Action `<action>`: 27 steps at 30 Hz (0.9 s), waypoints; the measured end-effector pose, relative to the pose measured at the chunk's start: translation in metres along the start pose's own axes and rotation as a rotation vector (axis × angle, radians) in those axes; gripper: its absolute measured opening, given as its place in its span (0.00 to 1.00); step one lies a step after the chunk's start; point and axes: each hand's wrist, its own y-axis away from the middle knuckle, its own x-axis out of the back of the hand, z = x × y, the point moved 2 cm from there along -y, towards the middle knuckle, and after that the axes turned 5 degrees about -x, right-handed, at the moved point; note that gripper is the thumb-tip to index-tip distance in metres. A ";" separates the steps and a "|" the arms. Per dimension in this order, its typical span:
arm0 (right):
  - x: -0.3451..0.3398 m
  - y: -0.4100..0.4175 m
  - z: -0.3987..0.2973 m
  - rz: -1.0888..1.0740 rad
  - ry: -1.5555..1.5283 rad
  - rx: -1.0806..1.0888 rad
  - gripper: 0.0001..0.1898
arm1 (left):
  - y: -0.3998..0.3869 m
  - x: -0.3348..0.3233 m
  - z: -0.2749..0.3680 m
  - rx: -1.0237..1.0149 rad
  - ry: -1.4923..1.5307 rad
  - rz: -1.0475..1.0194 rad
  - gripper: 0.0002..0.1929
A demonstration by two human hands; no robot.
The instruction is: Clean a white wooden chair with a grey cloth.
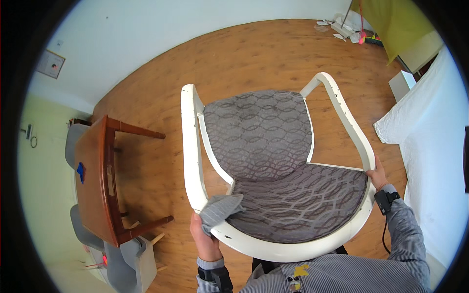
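Note:
Before me is an armchair with a chipped white frame (pixel 289 252) and grey pads in a wavy pattern. One pad (pixel 304 205) lies near me inside the curved rail, and the other pad (pixel 256 135) is beyond it. The chair's legs are hidden. My left hand (pixel 207 236) grips the left bend of the frame, with a grey striped cloth (pixel 221 212) between it and the frame; the cloth drapes over the rail. My right hand (pixel 379 174) holds the frame's right side, where the armrest (pixel 344 106) meets the curve.
Left stands a brown wooden table (pixel 91 175) with a blue cloth (pixel 80 172) on it and grey chairs (pixel 124 263) around it. White fabric (pixel 428 146) hangs to the right, near a white box (pixel 401 85). A broom (pixel 373 40) and litter (pixel 342 31) lie by the far wall.

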 end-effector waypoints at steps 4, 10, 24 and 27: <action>0.031 -0.020 0.007 -0.031 0.416 -0.151 0.39 | 0.031 -0.046 0.011 -0.028 -0.178 -0.203 0.20; -0.012 0.020 -0.080 -0.446 0.342 0.108 0.28 | 0.076 -0.121 -0.004 -0.077 -0.431 -0.315 0.23; 0.140 0.042 0.014 -0.063 0.024 -0.224 0.32 | 0.106 -0.193 -0.073 0.464 -0.366 -0.641 0.03; 0.169 0.013 0.086 0.134 -0.192 -0.406 0.30 | 0.111 -0.173 -0.100 0.498 -0.475 -0.565 0.04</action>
